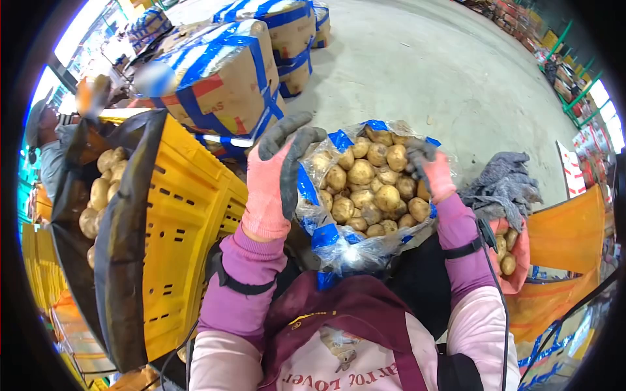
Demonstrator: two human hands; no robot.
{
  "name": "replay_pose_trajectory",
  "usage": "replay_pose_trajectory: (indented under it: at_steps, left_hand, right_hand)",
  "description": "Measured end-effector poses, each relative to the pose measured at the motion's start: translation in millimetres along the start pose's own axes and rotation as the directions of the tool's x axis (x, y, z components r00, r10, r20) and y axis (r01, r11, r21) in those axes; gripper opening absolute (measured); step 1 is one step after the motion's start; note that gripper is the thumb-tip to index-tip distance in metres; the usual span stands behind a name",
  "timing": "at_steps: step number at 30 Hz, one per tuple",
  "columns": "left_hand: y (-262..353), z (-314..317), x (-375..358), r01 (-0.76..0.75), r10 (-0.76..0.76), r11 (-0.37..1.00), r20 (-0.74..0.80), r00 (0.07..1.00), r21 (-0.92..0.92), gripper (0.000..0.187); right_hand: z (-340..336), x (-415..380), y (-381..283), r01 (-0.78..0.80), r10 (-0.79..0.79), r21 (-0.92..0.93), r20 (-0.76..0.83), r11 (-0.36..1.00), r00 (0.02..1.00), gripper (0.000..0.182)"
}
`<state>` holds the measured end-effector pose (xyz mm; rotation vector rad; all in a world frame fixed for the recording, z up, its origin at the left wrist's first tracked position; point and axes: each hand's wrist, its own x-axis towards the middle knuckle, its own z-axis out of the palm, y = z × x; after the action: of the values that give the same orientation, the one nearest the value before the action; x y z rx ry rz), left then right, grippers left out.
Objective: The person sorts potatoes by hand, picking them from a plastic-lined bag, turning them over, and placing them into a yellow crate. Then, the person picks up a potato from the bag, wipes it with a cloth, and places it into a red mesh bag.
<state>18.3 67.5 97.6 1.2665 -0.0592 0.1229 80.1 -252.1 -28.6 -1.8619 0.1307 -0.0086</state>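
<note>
A box (339, 140) lined with clear plastic and edged with blue tape stands in front of me, full of potatoes (360, 173). My left hand (280, 166), in a pink glove with dark grey coating, is raised beside its left rim. The thumb and fingers of that hand are apart, with nothing between them. My right hand (430, 168), gloved alike, rests at the box's right side with its fingers curled down over the potatoes. Whatever lies under those fingers is hidden. Clear plastic film (355, 254) bunches along the near rim.
To my left stands a tilted yellow crate (176, 228) with a dark liner, holding more potatoes (101, 192). Taped cartons (215, 98) are behind it. On the right are a grey cloth (502, 186), a pink bag (520, 267) with potatoes and orange sheeting (564, 228). Another person (49, 153) is at far left.
</note>
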Motion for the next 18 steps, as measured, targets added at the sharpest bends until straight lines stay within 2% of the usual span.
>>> replay_pose_trajectory:
  at_steps: [1, 2, 3, 5, 7, 9, 11, 12, 13, 15, 17, 18]
  left_hand:
    - [-1, 4, 0, -0.023, 0.021, 0.998, 0.031, 0.999, 0.058, 0.04]
    - [-3, 6, 0, -0.048, 0.041, 0.991, 0.059, 0.997, 0.122, 0.039]
    - [-9, 3, 1, 0.025, -0.03, 0.999, 0.1, 0.995, 0.046, 0.038]
    - [-13, 6, -2, 0.046, -0.047, 0.999, 0.096, 0.994, 0.011, 0.038]
    - [-16, 5, -3, 0.043, -0.043, 0.999, 0.091, 0.995, 0.007, 0.039]
    - [-17, 8, -6, 0.035, -0.03, 0.995, 0.053, 0.998, -0.093, 0.038]
    - [-16, 7, -6, 0.025, -0.025, 1.0, 0.053, 0.998, -0.008, 0.036]
    - [-14, 4, -7, 0.019, -0.026, 0.998, 0.102, 0.994, 0.066, 0.037]
    - [-19, 4, -7, 0.04, -0.04, 0.999, 0.11, 0.993, 0.0, 0.038]
    - [-16, 6, -8, 0.021, -0.038, 0.989, 0.113, 0.993, 0.143, 0.037]
    - [-21, 6, -8, -0.035, 0.01, 0.976, 0.117, 0.993, 0.217, 0.036]
    - [-24, 5, -8, -0.078, 0.045, 0.957, 0.121, 0.992, 0.278, 0.036]
  right_hand:
    - [1, 14, 31, -0.025, 0.033, -0.409, 0.014, 0.912, 0.999, 0.047]
    - [11, 15, 45, 0.027, 0.05, -0.682, 0.093, 0.731, 0.994, 0.052]
    - [24, 11, 52, 0.106, 0.091, -0.872, 0.169, 0.477, 0.981, 0.058]
    - [53, -4, 54, 0.152, 0.351, -0.96, 0.23, 0.237, 0.908, 0.051]
    - [76, -15, 80, 0.246, 0.356, -0.969, 0.242, 0.034, 0.903, 0.049]
    - [91, -1, 131, 0.401, 0.442, -0.913, 0.33, -0.077, 0.834, 0.053]
    - [96, -10, 151, 0.467, 0.358, -0.851, 0.371, -0.238, 0.857, 0.061]
    - [96, -12, 152, 0.469, 0.333, -0.852, 0.383, -0.233, 0.861, 0.061]
    - [95, -15, 152, 0.465, 0.298, -0.842, 0.386, -0.272, 0.873, 0.061]
    - [93, -12, 141, 0.457, 0.252, -0.835, 0.391, -0.308, 0.885, 0.062]
    - [90, -6, 128, 0.375, 0.413, -0.915, 0.287, -0.151, 0.865, 0.076]
    - [86, -4, 134, 0.34, 0.366, -0.935, 0.283, -0.101, 0.887, 0.087]
